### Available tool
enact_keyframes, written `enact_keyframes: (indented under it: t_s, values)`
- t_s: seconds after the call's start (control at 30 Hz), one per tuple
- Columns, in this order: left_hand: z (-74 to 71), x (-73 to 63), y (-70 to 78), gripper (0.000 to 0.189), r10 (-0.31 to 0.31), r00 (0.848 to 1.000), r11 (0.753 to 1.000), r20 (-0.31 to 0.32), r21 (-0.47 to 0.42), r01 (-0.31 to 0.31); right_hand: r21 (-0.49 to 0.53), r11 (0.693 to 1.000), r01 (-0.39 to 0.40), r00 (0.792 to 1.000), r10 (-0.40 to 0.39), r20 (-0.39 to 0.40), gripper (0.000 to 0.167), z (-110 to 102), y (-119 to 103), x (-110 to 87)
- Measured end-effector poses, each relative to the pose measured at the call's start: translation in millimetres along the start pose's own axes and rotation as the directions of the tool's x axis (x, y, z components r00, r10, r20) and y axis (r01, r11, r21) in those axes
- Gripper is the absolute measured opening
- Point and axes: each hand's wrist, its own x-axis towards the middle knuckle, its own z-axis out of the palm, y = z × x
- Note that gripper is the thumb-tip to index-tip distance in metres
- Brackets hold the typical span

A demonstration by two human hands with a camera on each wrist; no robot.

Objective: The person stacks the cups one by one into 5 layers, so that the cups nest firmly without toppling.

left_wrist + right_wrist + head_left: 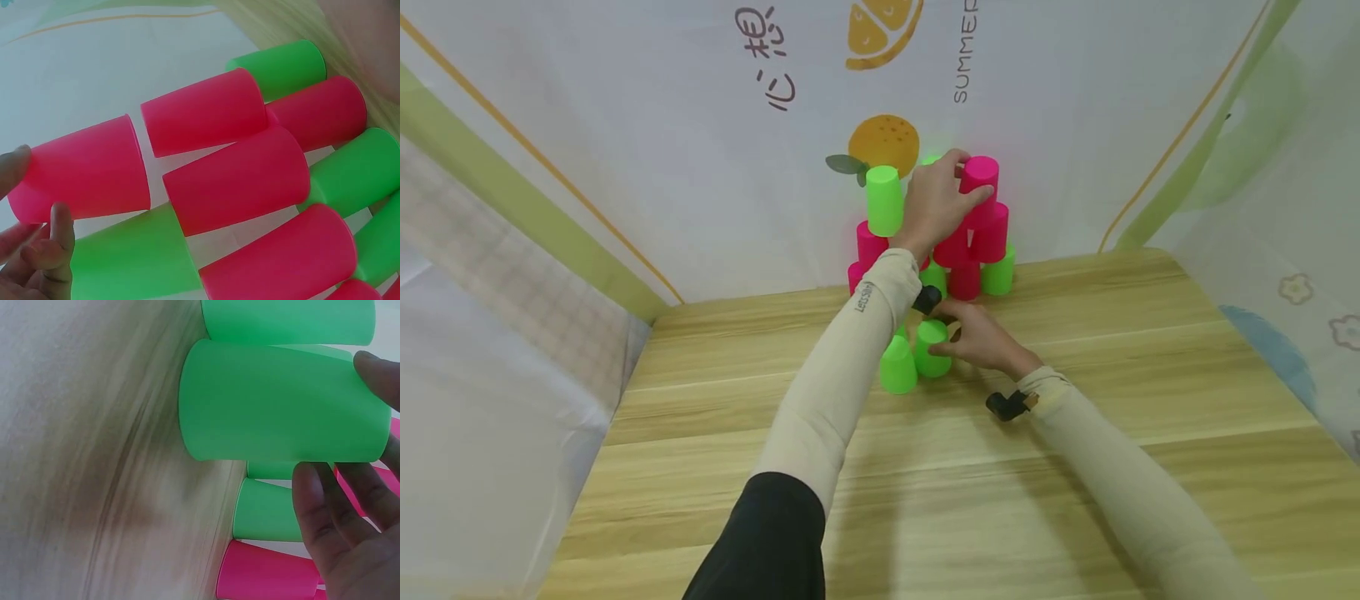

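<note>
My left hand [938, 200] grips a pink cup [982, 172], upside down, at the top right of a stack of pink and green cups. In the left wrist view, thumb and fingers are at the narrow end of that pink cup [87, 172], beside a green cup [137, 259]. Whether its rim rests on the pink cups [206, 112] below is unclear. Lower and nearer, my right hand [987, 340] holds an upside-down green cup [281, 403] between thumb and fingers. It stands close beside another green cup [898, 367]; whether it touches the table cannot be told.
The stack stands at the back of the wooden table [760, 392], against a printed white cloth [700, 167]. Another green cup [884, 200] sits high on its left side, close to my left wrist. My left forearm hides part of the stack.
</note>
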Motion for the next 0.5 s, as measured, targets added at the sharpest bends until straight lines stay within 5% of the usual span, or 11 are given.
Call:
enact_keyframes:
  t_s: [0.23, 0.5]
  values:
    - [6.8, 4.4, 3.4, 0.055, -0.035, 0.999, 0.999, 0.022, 0.03, 0.034, 0.005, 1.0, 0.008, 1.0, -0.008, -0.016, 0.046, 1.6, 2.4, 1.1]
    - [17.2, 11.2, 6.8, 0.048, -0.04, 0.999, 0.99, -0.021, 0.132, 0.042, 0.006, 1.0, -0.022, 0.999, 0.022, -0.022, 0.045, 1.8, 2.7, 1.2]
